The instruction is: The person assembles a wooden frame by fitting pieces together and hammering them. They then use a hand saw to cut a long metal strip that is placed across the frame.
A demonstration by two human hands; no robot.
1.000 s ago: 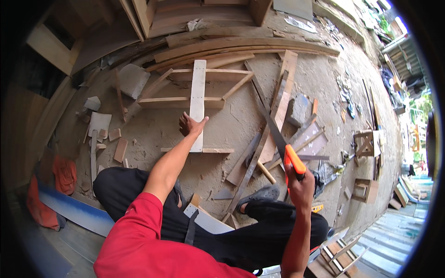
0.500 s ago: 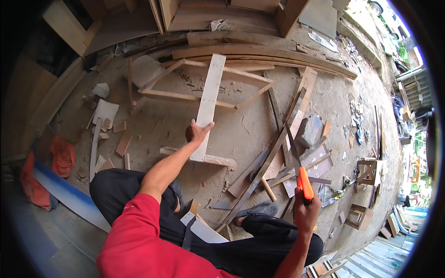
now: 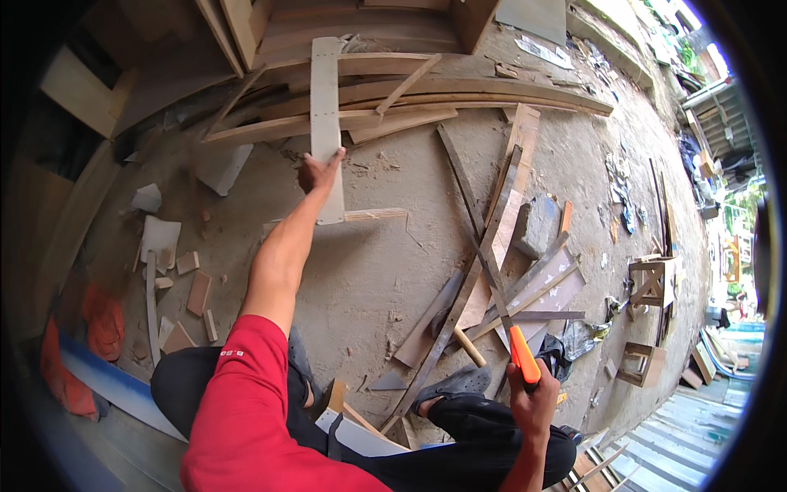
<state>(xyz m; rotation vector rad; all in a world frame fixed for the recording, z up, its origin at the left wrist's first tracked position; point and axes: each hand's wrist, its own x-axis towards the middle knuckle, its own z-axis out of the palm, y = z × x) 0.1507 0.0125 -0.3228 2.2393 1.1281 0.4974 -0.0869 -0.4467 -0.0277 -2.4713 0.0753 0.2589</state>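
Note:
My left hand (image 3: 320, 174) grips the lower part of a long pale board (image 3: 325, 98), thumb on its right edge. The board is fixed across thin wooden strips (image 3: 270, 129) that form a light frame, held out ahead of me. A shorter strip (image 3: 375, 215) crosses the board's near end. Down at the right, my right hand (image 3: 533, 402) is closed round the orange and black handle of a hand saw (image 3: 523, 354). Its narrow dark blade points forward and slightly left, over loose wood strips on the ground.
Long planks (image 3: 484, 92) lie across the far ground before a wooden cabinet (image 3: 361, 31). A grey block (image 3: 537, 225), crossed boards and a wooden tool handle (image 3: 470, 346) lie at centre right. Offcuts (image 3: 198, 293) and orange cloth (image 3: 102, 312) are at left. Small wooden stools (image 3: 641, 363) stand at right.
My left arm has stretched out, carrying the wooden frame farther forward and to the left. The saw in my right hand has shifted slightly left and lower, its blade leaning more to the left.

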